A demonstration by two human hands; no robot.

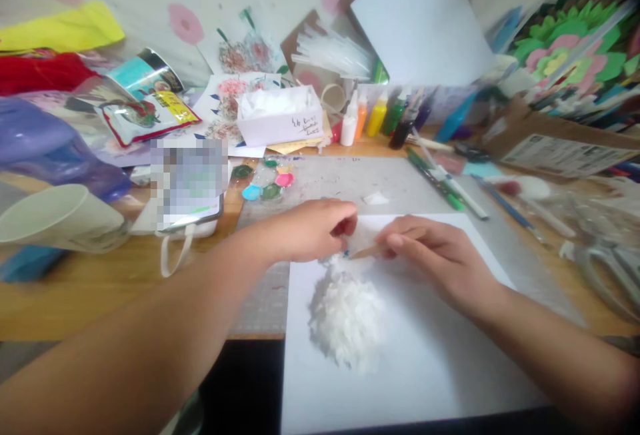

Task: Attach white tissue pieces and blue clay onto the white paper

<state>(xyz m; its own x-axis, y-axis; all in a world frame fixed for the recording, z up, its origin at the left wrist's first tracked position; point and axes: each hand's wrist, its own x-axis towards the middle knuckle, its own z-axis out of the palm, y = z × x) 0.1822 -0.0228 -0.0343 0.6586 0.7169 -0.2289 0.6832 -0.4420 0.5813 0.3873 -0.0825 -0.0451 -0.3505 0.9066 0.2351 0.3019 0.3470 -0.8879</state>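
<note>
On a white sheet of paper (430, 368) lies a round mound of ruffled white pieces (350, 318), perhaps paper or tissue. Just beyond the mound, my left hand (317, 230) is closed with its fingers curled downward; what they pinch is hidden. My right hand (440, 258) grips a thin, light-brown wooden stick (373, 248) whose tip points left, close to my left fingertips. Between the two hands sit small white bits and a tiny blue spot, too blurred to name. A small folded white piece (375, 199) rests on the grey mat behind my hands.
A grey cutting mat (330, 182) covers the wooden table. Paint blobs (270, 190) and a phone (193, 185) are at left, near a paper cup (65, 218). Paint bottles (377, 115) and a white box (280, 115) stand behind. Pens (437, 178) and scissors (610, 268) lie right.
</note>
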